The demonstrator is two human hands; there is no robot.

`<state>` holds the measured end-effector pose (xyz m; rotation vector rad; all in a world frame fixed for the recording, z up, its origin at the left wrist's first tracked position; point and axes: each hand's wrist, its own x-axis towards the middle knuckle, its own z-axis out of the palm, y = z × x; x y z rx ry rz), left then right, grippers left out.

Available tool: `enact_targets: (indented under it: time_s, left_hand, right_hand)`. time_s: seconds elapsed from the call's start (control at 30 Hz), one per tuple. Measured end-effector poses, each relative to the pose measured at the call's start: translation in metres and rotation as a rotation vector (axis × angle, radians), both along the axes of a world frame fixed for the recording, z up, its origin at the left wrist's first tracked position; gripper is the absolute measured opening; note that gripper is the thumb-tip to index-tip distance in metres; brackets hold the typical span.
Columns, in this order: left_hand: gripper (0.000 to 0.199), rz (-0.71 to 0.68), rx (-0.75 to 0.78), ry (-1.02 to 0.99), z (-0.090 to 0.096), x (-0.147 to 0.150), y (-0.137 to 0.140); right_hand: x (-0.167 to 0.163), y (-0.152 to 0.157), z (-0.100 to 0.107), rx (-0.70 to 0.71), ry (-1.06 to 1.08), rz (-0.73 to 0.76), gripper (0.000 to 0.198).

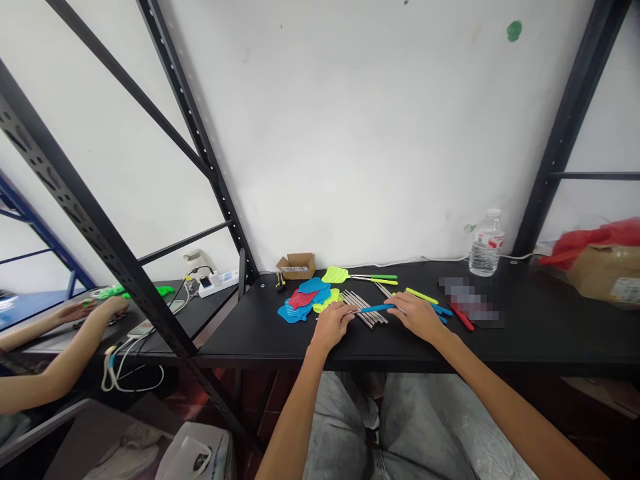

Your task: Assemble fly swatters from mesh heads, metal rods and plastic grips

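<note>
Over a black desk [255, 337], the right hand [416, 317] clamps a blue handle [376, 308] lying crosswise toward the left hand [333, 325], set apart, which pinches what appears a metal rod [357, 311] in line.

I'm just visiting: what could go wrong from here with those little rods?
The loose, slim silver metal rods lie between the person's left hand and right hand, so a brush from either might set them rolling. The slender blue-and-silver rod held between those hands could slip if a grip loosens. The slim, bright-yellow loose handle lies close to the right hand and might get knocked aside.
</note>
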<state>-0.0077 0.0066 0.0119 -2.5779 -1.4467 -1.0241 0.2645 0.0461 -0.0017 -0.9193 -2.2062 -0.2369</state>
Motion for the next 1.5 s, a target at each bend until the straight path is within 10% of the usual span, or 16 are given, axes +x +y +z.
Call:
enact_targets:
  time_s: [0.47,1.0,1.5]
  left_hand:
    - [0.025,-0.094,-0.016,-0.056,-0.003,0.001,0.002]
    - [0.027,0.245,0.153,0.045,-0.001,0.000,0.004]
    - [0.027,0.205,0.149,0.050,-0.004,-0.005,0.008]
  right_hand:
    - [-0.010,-0.009,0.001,-0.020,-0.116,0.096,0.030]
    - [-0.001,-0.005,0.004,-0.051,0.255,-0.152,0.031]
    - [0.005,0.002,-0.002,-0.132,0.269,-0.153,0.028]
